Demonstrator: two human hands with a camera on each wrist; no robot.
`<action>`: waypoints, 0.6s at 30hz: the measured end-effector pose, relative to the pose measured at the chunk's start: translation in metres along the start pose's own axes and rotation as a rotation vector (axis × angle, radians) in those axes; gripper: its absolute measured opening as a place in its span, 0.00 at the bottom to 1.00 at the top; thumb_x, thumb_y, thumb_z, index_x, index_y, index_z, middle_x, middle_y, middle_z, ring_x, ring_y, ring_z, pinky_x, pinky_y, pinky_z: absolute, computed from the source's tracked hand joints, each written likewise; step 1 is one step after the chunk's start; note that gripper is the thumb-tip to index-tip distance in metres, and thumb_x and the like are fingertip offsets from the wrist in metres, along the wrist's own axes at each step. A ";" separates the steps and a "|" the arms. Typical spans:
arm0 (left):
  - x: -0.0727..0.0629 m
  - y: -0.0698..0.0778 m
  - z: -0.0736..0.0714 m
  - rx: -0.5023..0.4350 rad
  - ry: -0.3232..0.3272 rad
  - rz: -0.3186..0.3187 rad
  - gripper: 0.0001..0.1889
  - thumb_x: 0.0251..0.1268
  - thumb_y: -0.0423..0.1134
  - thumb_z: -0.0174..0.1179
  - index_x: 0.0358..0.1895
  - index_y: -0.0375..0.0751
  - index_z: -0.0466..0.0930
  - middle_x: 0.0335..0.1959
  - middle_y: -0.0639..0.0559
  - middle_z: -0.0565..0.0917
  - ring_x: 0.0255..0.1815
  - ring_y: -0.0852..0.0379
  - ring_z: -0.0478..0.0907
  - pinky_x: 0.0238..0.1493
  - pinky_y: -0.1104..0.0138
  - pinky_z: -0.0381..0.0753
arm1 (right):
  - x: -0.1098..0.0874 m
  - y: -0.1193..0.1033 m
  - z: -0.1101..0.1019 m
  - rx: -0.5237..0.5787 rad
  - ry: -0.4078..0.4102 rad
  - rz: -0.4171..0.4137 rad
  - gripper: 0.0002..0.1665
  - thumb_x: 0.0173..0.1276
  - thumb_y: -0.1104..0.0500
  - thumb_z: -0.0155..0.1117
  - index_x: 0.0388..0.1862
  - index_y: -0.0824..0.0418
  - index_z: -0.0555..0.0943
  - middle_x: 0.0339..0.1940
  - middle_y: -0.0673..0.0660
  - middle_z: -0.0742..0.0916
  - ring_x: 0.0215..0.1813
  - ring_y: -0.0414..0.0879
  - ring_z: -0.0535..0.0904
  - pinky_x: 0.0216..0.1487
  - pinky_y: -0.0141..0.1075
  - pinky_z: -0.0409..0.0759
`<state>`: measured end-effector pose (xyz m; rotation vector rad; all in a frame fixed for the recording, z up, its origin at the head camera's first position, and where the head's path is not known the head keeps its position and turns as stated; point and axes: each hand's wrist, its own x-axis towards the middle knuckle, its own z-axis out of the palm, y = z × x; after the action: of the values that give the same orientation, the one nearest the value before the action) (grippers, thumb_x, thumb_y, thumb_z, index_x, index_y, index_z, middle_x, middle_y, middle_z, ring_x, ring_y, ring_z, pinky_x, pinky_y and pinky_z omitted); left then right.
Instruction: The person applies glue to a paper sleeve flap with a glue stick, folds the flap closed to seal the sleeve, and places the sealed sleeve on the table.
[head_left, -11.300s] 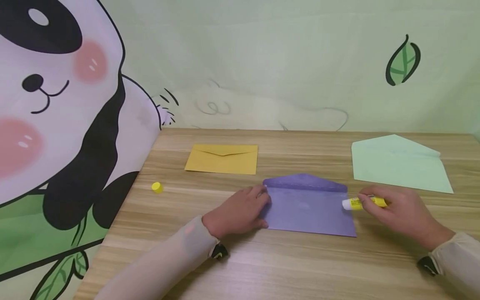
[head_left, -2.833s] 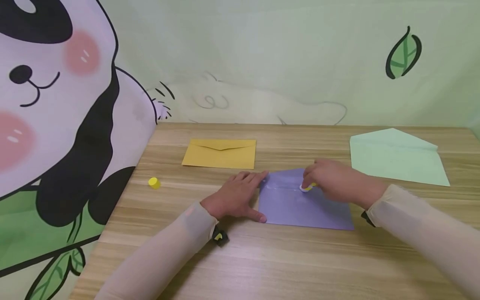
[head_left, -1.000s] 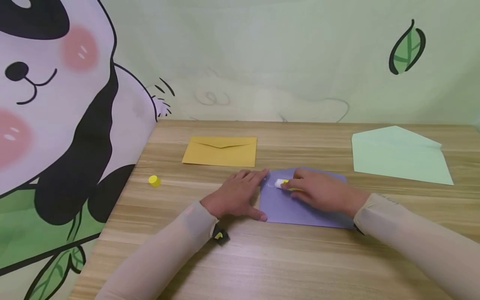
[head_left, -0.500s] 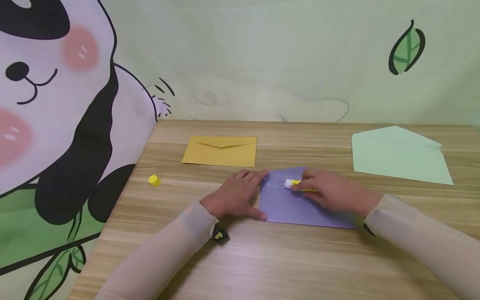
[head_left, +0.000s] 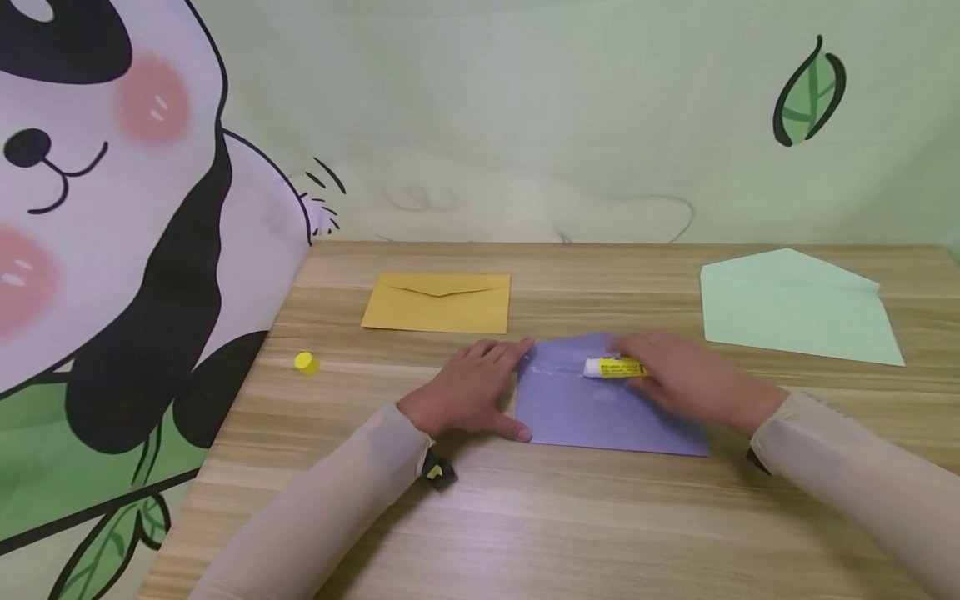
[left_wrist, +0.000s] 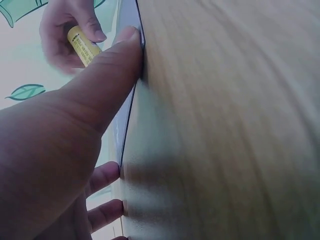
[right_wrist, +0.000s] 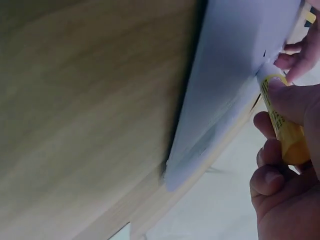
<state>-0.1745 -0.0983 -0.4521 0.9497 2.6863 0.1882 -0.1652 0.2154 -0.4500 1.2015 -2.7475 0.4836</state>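
Note:
A purple envelope (head_left: 585,417) lies on the table with its flap unfolded away from the person. Spread over its left edge, the left hand (head_left: 468,390) presses it down; in the left wrist view the thumb (left_wrist: 117,65) rests on the envelope's border. The right hand (head_left: 686,379) grips a yellow glue stick (head_left: 618,367), white end pointing left, over the crease below the flap. A pale line of glue (head_left: 555,371) shows along that crease. In the right wrist view the thumb and fingers wrap the glue stick (right_wrist: 280,120).
A closed yellow envelope (head_left: 438,310) lies at the back left of the wooden table (head_left: 480,525). An open mint-green envelope (head_left: 798,317) is at the back right. A small yellow cap (head_left: 306,362) stands near the left edge. Behind hangs a panda-printed backdrop (head_left: 525,117).
The right hand came from the right side onto the envelope, moved left along the crease, then slid back right with the glue stick. The left hand has spread but stays at the left edge.

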 end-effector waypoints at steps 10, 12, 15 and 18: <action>0.000 0.000 0.000 0.010 0.002 -0.005 0.68 0.43 0.74 0.69 0.82 0.47 0.40 0.78 0.50 0.62 0.77 0.45 0.58 0.76 0.47 0.57 | 0.001 0.006 -0.004 0.101 -0.015 0.024 0.21 0.62 0.65 0.72 0.54 0.52 0.85 0.41 0.50 0.86 0.42 0.42 0.81 0.44 0.41 0.81; 0.001 0.000 0.000 0.008 0.005 -0.001 0.68 0.44 0.74 0.69 0.82 0.46 0.40 0.78 0.49 0.63 0.77 0.45 0.58 0.76 0.47 0.57 | 0.002 0.007 -0.004 0.105 -0.011 0.021 0.22 0.62 0.67 0.70 0.55 0.53 0.86 0.42 0.51 0.86 0.42 0.42 0.81 0.43 0.41 0.81; 0.000 0.000 -0.001 0.002 0.005 -0.003 0.68 0.44 0.73 0.70 0.82 0.46 0.40 0.78 0.49 0.63 0.77 0.44 0.58 0.76 0.47 0.57 | 0.001 0.007 -0.003 0.094 0.008 -0.010 0.25 0.61 0.70 0.67 0.56 0.53 0.86 0.43 0.52 0.86 0.42 0.43 0.81 0.42 0.40 0.81; 0.000 0.000 -0.001 -0.002 0.003 -0.002 0.68 0.44 0.73 0.70 0.82 0.46 0.40 0.78 0.49 0.62 0.77 0.44 0.58 0.76 0.47 0.57 | 0.000 0.008 -0.002 0.082 0.034 -0.060 0.25 0.61 0.70 0.66 0.57 0.54 0.86 0.45 0.54 0.86 0.44 0.44 0.82 0.43 0.41 0.81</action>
<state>-0.1744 -0.0980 -0.4511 0.9461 2.6890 0.1921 -0.1712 0.2216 -0.4503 1.2776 -2.6793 0.6095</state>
